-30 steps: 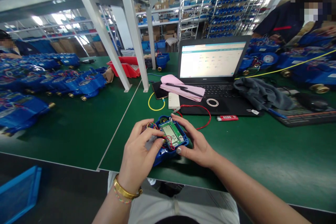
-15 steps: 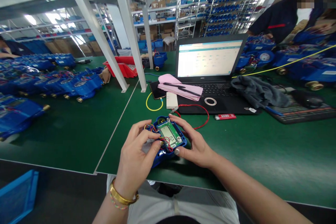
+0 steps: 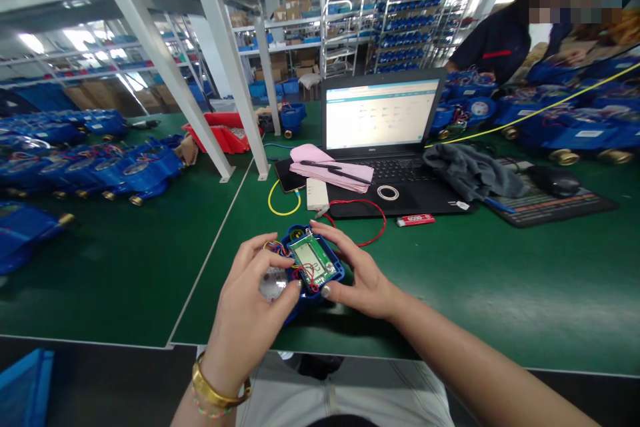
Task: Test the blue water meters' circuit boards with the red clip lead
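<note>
A blue water meter (image 3: 300,303) lies on the green bench before me, its housing uncovered. In it shows a green circuit board (image 3: 326,255) with a lit LCD display (image 3: 309,257) and thin red wires (image 3: 311,275) over its lower edge. My left hand (image 3: 253,287) curls round the left side, thumb and index finger at the board's left edge by the wires. Beneath that palm a clear round cover (image 3: 274,284) shows in part. My right hand (image 3: 363,277) grips the housing's right side, fingers at the top corner and thumb at the lower one.
Behind the meter stand an open laptop (image 3: 380,113), pink papers (image 3: 340,173) with a pen, a white box (image 3: 317,195) and a red cable (image 3: 384,220). Several blue meters (image 3: 135,173) line the left. A grey cloth (image 3: 465,170) lies right; a co-worker (image 3: 493,47) stands beyond.
The view has turned a little to the right, so the bench things sit farther left. More of the clear cover shows under my left hand. Both hands stay on the meter.
</note>
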